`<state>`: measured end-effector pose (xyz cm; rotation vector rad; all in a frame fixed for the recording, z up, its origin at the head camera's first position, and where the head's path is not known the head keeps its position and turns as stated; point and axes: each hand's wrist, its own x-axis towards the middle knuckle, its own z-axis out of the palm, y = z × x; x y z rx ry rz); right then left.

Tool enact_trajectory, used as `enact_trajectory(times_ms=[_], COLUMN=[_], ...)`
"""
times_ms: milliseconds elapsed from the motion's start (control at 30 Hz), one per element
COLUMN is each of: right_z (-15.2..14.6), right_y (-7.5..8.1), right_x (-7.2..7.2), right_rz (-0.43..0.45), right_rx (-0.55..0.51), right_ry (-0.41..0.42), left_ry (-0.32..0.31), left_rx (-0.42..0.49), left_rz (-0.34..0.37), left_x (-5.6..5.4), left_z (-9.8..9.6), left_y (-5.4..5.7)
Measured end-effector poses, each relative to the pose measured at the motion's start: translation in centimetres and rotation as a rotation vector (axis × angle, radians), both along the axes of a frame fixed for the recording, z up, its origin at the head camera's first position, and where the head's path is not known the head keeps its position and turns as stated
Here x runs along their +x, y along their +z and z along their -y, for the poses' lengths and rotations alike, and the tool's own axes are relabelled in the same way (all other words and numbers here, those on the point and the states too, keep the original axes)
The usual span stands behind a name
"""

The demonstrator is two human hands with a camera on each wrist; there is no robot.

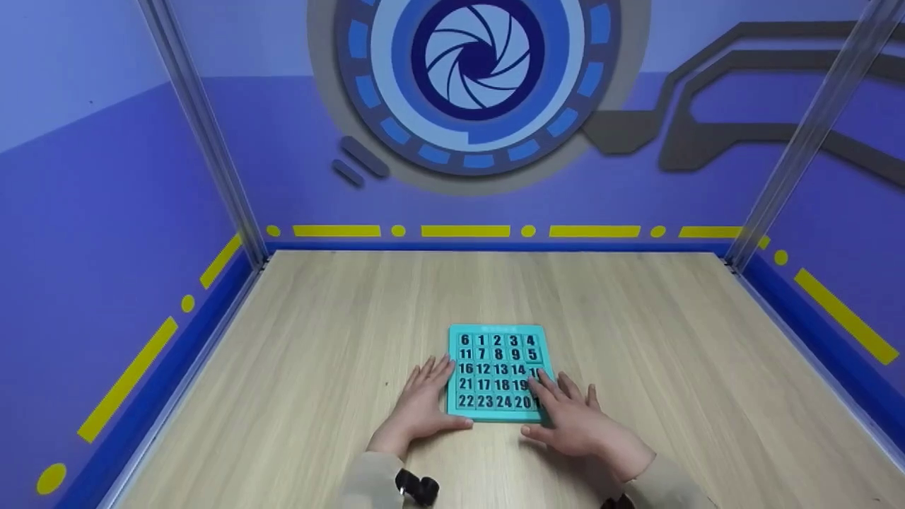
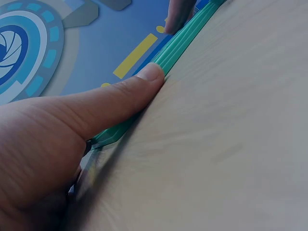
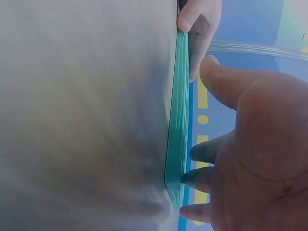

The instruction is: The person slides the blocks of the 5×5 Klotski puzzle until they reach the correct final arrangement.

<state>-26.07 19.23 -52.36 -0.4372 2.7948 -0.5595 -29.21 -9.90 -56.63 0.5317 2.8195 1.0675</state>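
Note:
A turquoise number slide puzzle [image 1: 497,329] lies flat on the table, its tiles bearing black numbers. My left hand [image 1: 423,403] holds it by the near left corner: fingers lie along the left side, and the thumb [image 2: 150,73] presses the front edge. Over the right side of the puzzle reaches my right hand [image 1: 571,417], fingers spread and fairly straight. Its fingertips touch the tiles in the right column, just below the tile 10 [image 1: 535,372], and cover the lower ones. A narrow dark strip shows between tiles 5 and 10. The right thumb points toward the front edge, apart from it.
The wood-grain table [image 1: 339,318] is enclosed by blue printed wall panels [image 1: 283,155] at the back and both sides. Metal posts [image 1: 205,127] stand at the back corners. A black device [image 1: 418,488] is strapped at the left wrist.

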Motion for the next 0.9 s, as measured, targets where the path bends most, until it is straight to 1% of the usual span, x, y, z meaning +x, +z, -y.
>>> enact_trajectory(times_ms=[233, 433, 700, 900], right_z=[-0.06, -0.1, -0.12, -0.2], right_y=[-0.08, -0.12, -0.12, 0.11], right_x=[-0.58, -0.77, -0.69, -0.22], right_rz=[-0.006, -0.005, -0.012, -0.028], right_rx=[0.003, 0.002, 0.008, 0.002], right_ry=[0.002, -0.002, 0.0, 0.01], left_ry=[-0.001, -0.003, -0.002, -0.003], left_rx=[-0.006, -0.015, -0.019, -0.015], left_rz=[-0.004, -0.008, -0.016, -0.023], left_x=[-0.05, -0.14, -0.14, -0.14], left_z=[0.01, -0.01, 0.02, 0.05], left_y=[-0.05, -0.04, -0.09, -0.12])
